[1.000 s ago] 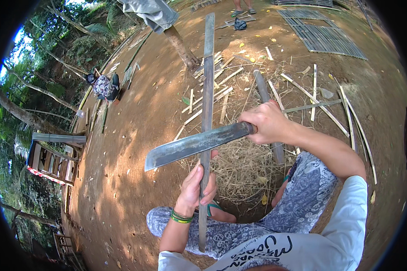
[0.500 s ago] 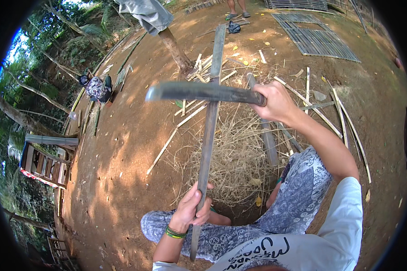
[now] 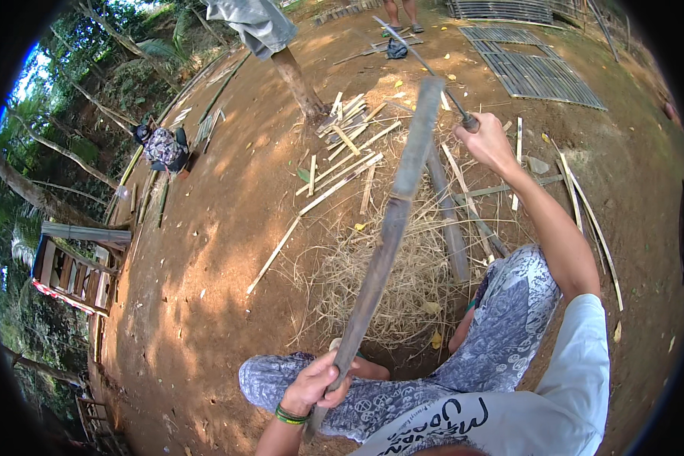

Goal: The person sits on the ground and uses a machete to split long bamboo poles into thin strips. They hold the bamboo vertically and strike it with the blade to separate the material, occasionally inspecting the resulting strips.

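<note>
My left hand (image 3: 315, 385) is closed round the lower part of a long split bamboo slat (image 3: 384, 262), which slants up and away to the right. A node crosses the slat about midway, and its far end is paler. My right hand (image 3: 488, 143) grips the handle of a machete (image 3: 432, 74). Seen nearly edge-on, its blade points up and away to the left, just beyond the slat's far end. Whether blade and slat touch I cannot tell. Beneath the slat, a heap of thin bamboo shavings (image 3: 380, 281) lies on the ground between my legs.
Cut bamboo sticks (image 3: 349, 125) lie scattered beside a wooden post (image 3: 296, 83). A darker bamboo piece (image 3: 450, 220) rests by the shavings. A woven bamboo panel (image 3: 547, 76) lies far right. One person (image 3: 163, 147) crouches at left; another's feet (image 3: 404, 28) show at the top.
The slat has tilted to the right and risen toward me. The machete has swung from lying across the slat to pointing away, with my right hand slightly farther right.
</note>
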`<state>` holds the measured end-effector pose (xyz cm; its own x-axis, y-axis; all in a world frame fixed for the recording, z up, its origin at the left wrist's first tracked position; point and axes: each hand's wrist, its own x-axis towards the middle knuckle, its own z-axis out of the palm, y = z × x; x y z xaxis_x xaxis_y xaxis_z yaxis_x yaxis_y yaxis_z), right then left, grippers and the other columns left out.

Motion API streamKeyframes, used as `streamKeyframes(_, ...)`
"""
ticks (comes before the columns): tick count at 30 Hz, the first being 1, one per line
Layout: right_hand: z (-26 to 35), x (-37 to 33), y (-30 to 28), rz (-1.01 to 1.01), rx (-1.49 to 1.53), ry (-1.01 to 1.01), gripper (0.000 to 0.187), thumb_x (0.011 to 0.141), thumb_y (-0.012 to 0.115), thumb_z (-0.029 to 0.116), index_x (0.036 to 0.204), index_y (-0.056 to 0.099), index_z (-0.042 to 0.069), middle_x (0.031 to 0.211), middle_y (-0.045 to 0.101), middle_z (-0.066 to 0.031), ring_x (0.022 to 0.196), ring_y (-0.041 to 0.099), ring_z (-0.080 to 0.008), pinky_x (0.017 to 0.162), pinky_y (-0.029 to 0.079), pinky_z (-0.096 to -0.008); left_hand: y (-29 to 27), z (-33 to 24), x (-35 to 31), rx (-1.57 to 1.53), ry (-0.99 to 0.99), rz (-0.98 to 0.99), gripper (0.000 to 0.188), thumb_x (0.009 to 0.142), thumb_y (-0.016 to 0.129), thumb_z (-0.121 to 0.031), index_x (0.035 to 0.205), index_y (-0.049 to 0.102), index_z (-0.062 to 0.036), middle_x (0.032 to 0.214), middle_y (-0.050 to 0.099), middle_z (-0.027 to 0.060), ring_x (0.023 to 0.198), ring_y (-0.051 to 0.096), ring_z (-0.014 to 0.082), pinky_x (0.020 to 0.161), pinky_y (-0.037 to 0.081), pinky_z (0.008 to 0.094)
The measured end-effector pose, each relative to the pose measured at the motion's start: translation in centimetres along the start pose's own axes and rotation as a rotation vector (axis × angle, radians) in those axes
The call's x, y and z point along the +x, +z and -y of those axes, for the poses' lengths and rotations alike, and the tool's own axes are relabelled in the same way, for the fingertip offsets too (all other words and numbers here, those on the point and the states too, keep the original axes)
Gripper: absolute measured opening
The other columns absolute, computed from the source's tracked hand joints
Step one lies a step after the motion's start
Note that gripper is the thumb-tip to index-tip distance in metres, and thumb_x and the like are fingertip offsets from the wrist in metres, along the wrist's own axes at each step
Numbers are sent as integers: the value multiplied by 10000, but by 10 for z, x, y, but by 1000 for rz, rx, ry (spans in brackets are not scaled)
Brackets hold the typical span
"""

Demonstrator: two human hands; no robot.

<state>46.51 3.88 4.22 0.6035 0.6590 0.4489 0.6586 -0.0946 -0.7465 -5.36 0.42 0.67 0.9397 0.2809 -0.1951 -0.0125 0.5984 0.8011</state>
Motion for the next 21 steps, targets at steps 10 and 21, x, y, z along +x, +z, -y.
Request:
streamKeyframes(10, 21, -20, -9, 189, 733, 167, 387, 950, 647, 363, 1074, 668, -3, 704, 647, -36, 451, 444, -44, 397, 373, -223, 2, -84, 14, 1614, 265, -722, 312, 951, 665, -200, 1190, 647, -1, 685, 621, 123, 558, 607, 214, 561, 489, 347)
streamKeyframes(21, -1, -34, 2, 349, 381, 191, 417, 921, 702, 339, 1240, 685, 70, 696, 618, 8, 445, 451, -55, 404, 350, -240, -30, -121, 58, 2352, 552, -730, 305, 814, 773, -283, 827, 535, -92, 722, 527, 72, 591, 616, 257, 500, 470, 382)
